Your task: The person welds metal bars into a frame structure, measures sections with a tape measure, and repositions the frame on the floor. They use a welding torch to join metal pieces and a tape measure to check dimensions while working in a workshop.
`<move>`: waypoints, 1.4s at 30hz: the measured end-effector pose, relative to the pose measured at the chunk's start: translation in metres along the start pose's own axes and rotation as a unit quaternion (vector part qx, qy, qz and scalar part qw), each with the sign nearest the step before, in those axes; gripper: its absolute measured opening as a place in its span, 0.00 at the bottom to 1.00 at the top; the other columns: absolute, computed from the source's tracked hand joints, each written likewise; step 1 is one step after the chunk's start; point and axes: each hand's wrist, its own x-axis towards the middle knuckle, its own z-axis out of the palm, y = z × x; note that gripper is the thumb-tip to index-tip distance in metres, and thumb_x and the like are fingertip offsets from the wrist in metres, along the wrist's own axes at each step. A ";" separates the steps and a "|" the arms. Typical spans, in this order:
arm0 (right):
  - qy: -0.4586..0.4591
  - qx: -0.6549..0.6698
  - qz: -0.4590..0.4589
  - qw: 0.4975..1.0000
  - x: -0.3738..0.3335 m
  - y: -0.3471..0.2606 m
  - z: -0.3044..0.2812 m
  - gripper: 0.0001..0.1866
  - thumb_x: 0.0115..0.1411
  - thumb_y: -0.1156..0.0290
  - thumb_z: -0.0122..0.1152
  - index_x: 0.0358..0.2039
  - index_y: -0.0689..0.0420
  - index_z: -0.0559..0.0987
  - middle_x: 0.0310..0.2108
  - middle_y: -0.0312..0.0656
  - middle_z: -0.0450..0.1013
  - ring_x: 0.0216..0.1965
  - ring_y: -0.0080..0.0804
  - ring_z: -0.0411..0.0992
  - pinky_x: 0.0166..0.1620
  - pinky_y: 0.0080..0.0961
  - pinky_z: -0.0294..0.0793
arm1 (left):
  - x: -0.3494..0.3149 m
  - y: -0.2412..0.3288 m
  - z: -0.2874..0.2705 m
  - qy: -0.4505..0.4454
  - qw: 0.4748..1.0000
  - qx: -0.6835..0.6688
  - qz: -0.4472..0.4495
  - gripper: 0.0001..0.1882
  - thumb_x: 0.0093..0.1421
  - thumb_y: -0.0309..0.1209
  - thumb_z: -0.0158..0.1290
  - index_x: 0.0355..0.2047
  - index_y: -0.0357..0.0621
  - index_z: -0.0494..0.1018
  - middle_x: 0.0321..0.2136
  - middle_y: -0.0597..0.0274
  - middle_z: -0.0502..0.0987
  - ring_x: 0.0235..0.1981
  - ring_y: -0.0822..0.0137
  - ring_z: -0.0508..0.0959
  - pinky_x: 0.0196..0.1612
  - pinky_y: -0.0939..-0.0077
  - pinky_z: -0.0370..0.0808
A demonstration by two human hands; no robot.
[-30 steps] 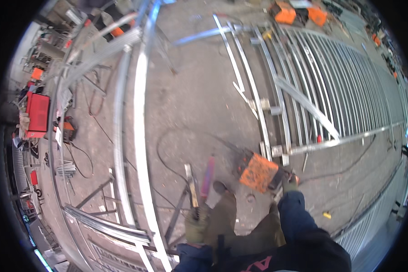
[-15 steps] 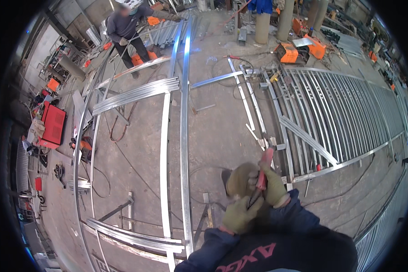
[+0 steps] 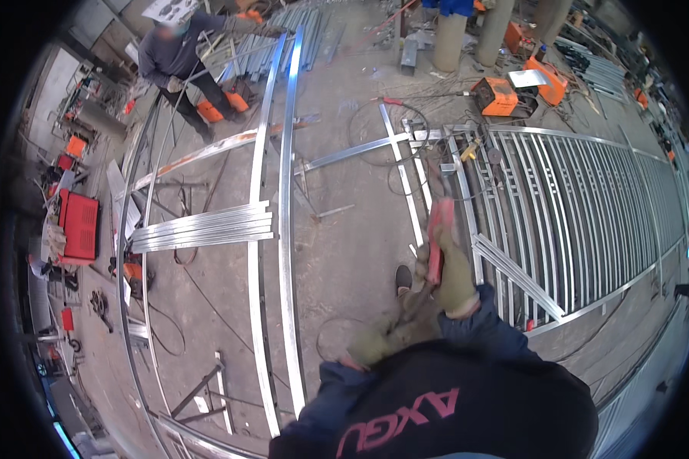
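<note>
My right hand [image 3: 456, 279], in an olive glove, is closed round a red electrode holder [image 3: 435, 256]. The holder points away from me and its far end is smeared by motion. My left hand [image 3: 373, 344], gloved the same way, is near my body, lower and to the left; blur hides its fingers. Beyond the right hand stand narrow steel bars [image 3: 425, 187] of a frame. To the right lies a large metal grille [image 3: 566, 206] of many parallel bars, with a few loose strips [image 3: 517, 275] across its near corner.
Two long steel tubes [image 3: 287, 229] run away from me on the left, beside a bundle of metal strips [image 3: 203, 229]. A co-worker [image 3: 180, 57] stands at the far left. Orange welding machines [image 3: 495, 97] sit at the far right; cables cross the floor. A red cabinet [image 3: 79, 227] stands left.
My right hand has moved forward with the electrode holder. My left hand has drawn back toward my body and left, away from the right. The whole view has shifted.
</note>
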 end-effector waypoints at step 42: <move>-0.257 -0.307 0.229 0.887 0.984 -0.399 0.546 0.41 0.68 0.23 0.53 0.48 0.55 0.78 0.21 0.32 0.67 0.16 0.26 0.64 0.24 0.30 0.68 | 0.807 0.396 -0.534 0.483 0.855 0.151 0.113 0.14 0.59 0.43 0.69 0.35 0.47 0.83 0.23 0.58 0.80 0.23 0.49 0.80 0.33 0.52 0.77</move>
